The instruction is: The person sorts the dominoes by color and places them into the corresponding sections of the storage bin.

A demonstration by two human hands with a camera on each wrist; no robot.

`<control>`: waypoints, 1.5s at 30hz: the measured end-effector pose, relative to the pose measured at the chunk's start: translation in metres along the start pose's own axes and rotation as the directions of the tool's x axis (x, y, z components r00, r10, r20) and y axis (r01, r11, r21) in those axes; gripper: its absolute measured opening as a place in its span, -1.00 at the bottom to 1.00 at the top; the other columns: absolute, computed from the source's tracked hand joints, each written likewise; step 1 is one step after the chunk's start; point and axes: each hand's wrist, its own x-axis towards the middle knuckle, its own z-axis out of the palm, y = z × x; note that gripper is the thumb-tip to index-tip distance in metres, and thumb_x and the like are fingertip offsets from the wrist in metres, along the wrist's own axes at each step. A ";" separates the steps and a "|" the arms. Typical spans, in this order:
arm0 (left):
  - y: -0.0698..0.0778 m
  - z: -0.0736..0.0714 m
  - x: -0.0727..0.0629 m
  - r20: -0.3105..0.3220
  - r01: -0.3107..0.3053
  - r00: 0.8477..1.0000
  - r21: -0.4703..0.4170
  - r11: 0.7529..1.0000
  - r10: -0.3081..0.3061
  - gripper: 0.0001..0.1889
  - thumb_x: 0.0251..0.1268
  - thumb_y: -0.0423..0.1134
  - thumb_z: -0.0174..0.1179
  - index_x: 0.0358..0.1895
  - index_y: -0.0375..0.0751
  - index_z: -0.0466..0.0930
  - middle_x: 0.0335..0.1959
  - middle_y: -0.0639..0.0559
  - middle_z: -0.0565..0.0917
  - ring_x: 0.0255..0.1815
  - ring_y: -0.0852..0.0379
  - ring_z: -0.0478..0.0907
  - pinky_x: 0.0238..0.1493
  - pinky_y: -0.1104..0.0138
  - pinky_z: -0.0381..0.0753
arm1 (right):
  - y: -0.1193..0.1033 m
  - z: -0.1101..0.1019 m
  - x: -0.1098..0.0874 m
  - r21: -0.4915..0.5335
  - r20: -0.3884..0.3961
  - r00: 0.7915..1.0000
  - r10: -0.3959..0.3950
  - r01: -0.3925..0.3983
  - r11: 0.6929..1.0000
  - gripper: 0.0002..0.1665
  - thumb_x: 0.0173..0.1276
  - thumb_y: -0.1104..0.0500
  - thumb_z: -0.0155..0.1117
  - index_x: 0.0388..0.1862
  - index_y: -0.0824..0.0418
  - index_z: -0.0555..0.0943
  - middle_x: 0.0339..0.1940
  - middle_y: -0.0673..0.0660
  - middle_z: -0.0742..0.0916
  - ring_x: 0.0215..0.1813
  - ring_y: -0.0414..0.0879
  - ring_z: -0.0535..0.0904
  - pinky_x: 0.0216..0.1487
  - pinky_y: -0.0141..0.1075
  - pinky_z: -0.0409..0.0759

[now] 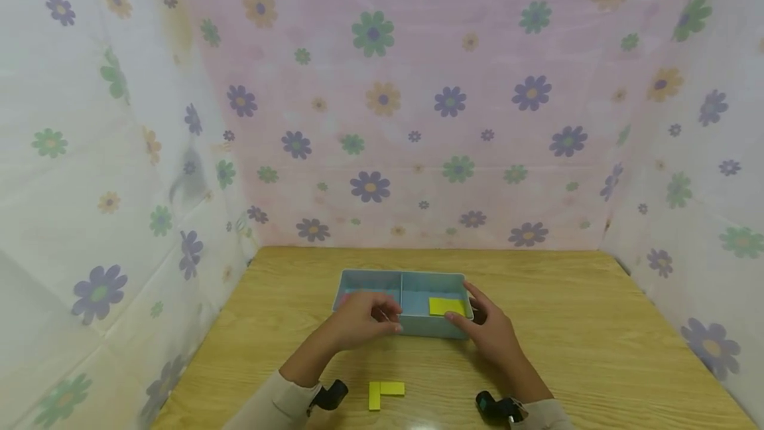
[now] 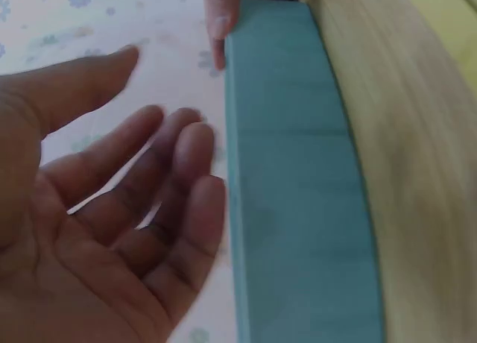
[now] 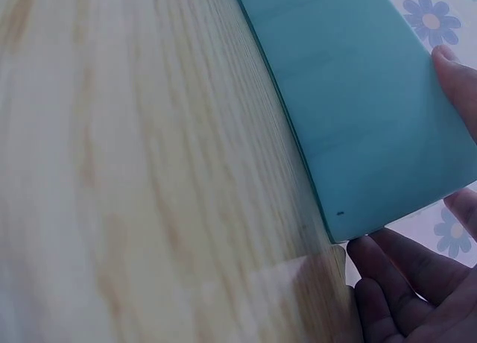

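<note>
A pale blue two-compartment box (image 1: 432, 327) rests on the wooden table. My right hand (image 1: 492, 330) grips its right end, thumb over the front rim and fingers around the side. In the right wrist view, fingertips (image 3: 365, 246) are at the box's lower corner. My left hand (image 1: 364, 317) hovers over the front of the left compartment, fingers loosely bent and nothing held. In the left wrist view its fingertips come close to the box's rim. A yellow rectangular piece (image 1: 444, 306) lies in the right compartment. Something pinkish in the left compartment is mostly hidden by my left hand.
Two narrow yellow strips (image 1: 375, 395) lie on the table in front of the box, set at a right angle. Flower-patterned cloth (image 1: 418, 118) surrounds the table at the back and both sides. A small black camera sits on each wrist.
</note>
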 end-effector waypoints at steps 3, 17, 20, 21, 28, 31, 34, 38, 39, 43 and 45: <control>-0.009 0.002 -0.011 0.035 0.006 0.999 0.021 1.000 -0.007 -0.73 0.30 -0.20 0.45 0.00 -0.22 0.76 -0.19 0.03 0.77 -0.21 0.25 0.70 -0.14 0.41 0.70 | 0.001 -0.002 0.000 -0.007 -0.003 1.000 -0.008 0.008 1.000 0.08 0.23 -0.45 0.40 0.65 -0.34 0.18 0.50 0.23 0.54 0.43 0.20 0.55 0.32 0.13 0.60; -0.038 0.028 -0.044 0.057 0.163 0.985 0.049 0.985 -0.166 -0.69 0.03 -0.16 0.62 -0.13 -0.06 0.80 -0.33 0.19 0.72 -0.31 0.31 0.60 -0.26 0.40 0.64 | 0.003 -0.001 -0.001 0.022 -0.007 0.999 -0.037 0.037 0.999 0.05 0.26 -0.37 0.44 0.65 -0.29 0.20 0.46 0.22 0.58 0.38 0.15 0.60 0.25 0.02 0.67; -0.040 0.033 -0.043 0.056 0.176 0.982 0.053 0.983 -0.179 -0.70 0.01 -0.16 0.63 -0.14 -0.02 0.81 -0.33 0.22 0.71 -0.31 0.31 0.59 -0.26 0.40 0.63 | 0.002 -0.001 -0.002 0.022 -0.017 0.999 -0.036 0.037 0.999 0.05 0.26 -0.35 0.45 0.65 -0.27 0.22 0.44 0.21 0.60 0.36 0.14 0.61 0.23 0.01 0.68; -0.039 0.035 -0.043 0.055 0.173 0.983 0.061 0.983 -0.176 -0.69 -0.01 -0.16 0.64 -0.15 -0.01 0.81 -0.33 0.24 0.70 -0.31 0.32 0.58 -0.26 0.41 0.62 | 0.002 -0.001 -0.002 0.022 -0.016 0.999 -0.039 0.039 0.999 0.04 0.27 -0.34 0.45 0.65 -0.26 0.22 0.44 0.21 0.60 0.36 0.15 0.61 0.23 0.01 0.68; -0.037 0.045 -0.044 0.064 0.137 0.988 0.066 0.988 -0.141 -0.70 -0.13 -0.22 0.67 -0.24 -0.03 0.83 -0.36 0.29 0.73 -0.34 0.35 0.60 -0.27 0.45 0.63 | -0.001 -0.001 -0.003 0.078 0.001 0.999 -0.036 0.035 0.996 0.02 0.29 -0.29 0.47 0.65 -0.25 0.23 0.46 0.25 0.58 0.40 0.18 0.58 0.28 0.03 0.65; -0.037 0.049 -0.043 0.064 0.127 0.989 0.068 0.990 -0.131 -0.71 -0.17 -0.27 0.68 -0.28 -0.04 0.84 -0.39 0.29 0.73 -0.37 0.37 0.59 -0.29 0.46 0.63 | 0.000 -0.002 -0.003 0.086 0.001 1.000 -0.028 0.028 0.996 0.00 0.29 -0.31 0.45 0.64 -0.27 0.25 0.48 0.27 0.55 0.43 0.20 0.55 0.32 0.07 0.62; -0.038 0.052 -0.042 0.063 0.125 0.989 0.083 0.989 -0.131 -0.72 -0.19 -0.29 0.67 -0.32 -0.03 0.83 -0.42 0.30 0.73 -0.39 0.40 0.59 -0.30 0.46 0.63 | 0.001 -0.002 -0.003 0.079 -0.006 1.000 -0.019 0.020 0.997 -0.02 0.27 -0.35 0.44 0.62 -0.31 0.27 0.49 0.28 0.54 0.44 0.21 0.53 0.34 0.09 0.60; -0.039 0.054 -0.041 0.069 0.137 0.987 0.100 0.985 -0.145 -0.75 -0.16 -0.31 0.66 -0.35 0.01 0.83 -0.45 0.33 0.71 -0.39 0.42 0.58 -0.31 0.46 0.62 | 0.002 -0.002 -0.003 0.077 -0.009 1.000 -0.012 0.013 0.997 -0.02 0.26 -0.36 0.44 0.61 -0.31 0.29 0.50 0.28 0.54 0.45 0.21 0.52 0.35 0.10 0.59; -0.039 0.055 -0.041 0.071 0.141 0.986 0.103 0.985 -0.149 -0.75 -0.16 -0.31 0.66 -0.36 0.02 0.83 -0.46 0.33 0.71 -0.40 0.41 0.57 -0.31 0.46 0.61 | 0.002 -0.003 -0.003 0.078 -0.008 1.000 -0.011 0.012 0.997 -0.02 0.26 -0.37 0.44 0.61 -0.31 0.28 0.50 0.28 0.54 0.45 0.21 0.53 0.35 0.10 0.59; -0.038 0.056 -0.041 0.070 0.145 0.985 0.125 0.981 -0.155 -0.76 -0.14 -0.33 0.64 -0.37 0.04 0.83 -0.48 0.33 0.70 -0.42 0.41 0.55 -0.34 0.46 0.59 | 0.001 -0.003 -0.002 0.079 -0.011 1.000 -0.008 0.009 0.997 0.00 0.25 -0.38 0.44 0.62 -0.30 0.28 0.49 0.27 0.55 0.45 0.20 0.53 0.35 0.09 0.59; -0.037 0.056 -0.040 0.067 0.147 0.985 0.133 0.980 -0.157 -0.76 -0.14 -0.33 0.64 -0.37 0.04 0.83 -0.48 0.33 0.70 -0.42 0.41 0.55 -0.35 0.46 0.59 | 0.001 -0.003 -0.002 0.075 -0.014 1.000 -0.010 0.011 0.997 0.00 0.24 -0.38 0.44 0.62 -0.30 0.28 0.48 0.25 0.56 0.44 0.19 0.54 0.34 0.08 0.59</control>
